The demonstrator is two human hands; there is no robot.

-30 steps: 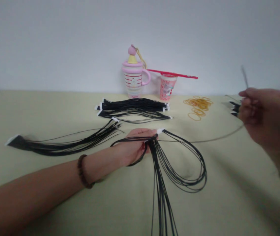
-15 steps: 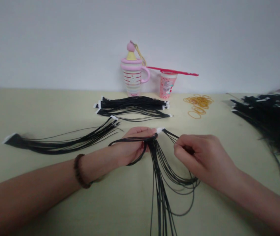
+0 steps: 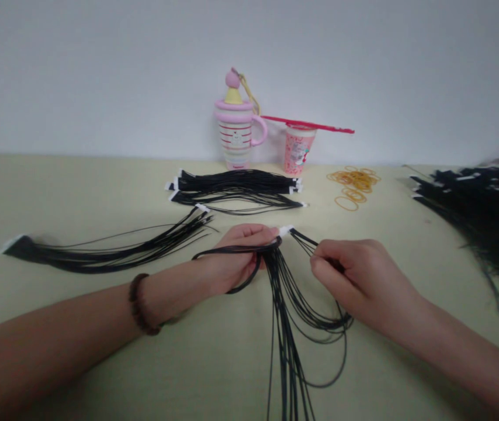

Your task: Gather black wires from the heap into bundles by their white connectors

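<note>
My left hand (image 3: pixel 243 257) is closed on a black wire harness (image 3: pixel 284 316), thumb on top near its white connector (image 3: pixel 285 230). Some wires loop back over that wrist, and many hang down toward the near side. My right hand (image 3: pixel 354 275) is closed in a pinch on a few black wires (image 3: pixel 304 241) that run out from the connector's right side. Those wires look taut between the two hands. Below the right hand, several wires curve in loose loops. The right fingertips are partly hidden by the hand itself.
To the left lies another wire harness (image 3: pixel 113 257). Behind my hands rests a stack of harnesses (image 3: pixel 236 182), with a lidded mug (image 3: pixel 235 137) and a pink cup (image 3: pixel 298 152) by the wall. Rubber bands (image 3: pixel 354 180) lie right of these; a large wire pile (image 3: pixel 481 210) sits far right.
Almost nothing differs. Both hands keep their grip on the wires in nearly the same place; the whole view has shifted very slightly.
</note>
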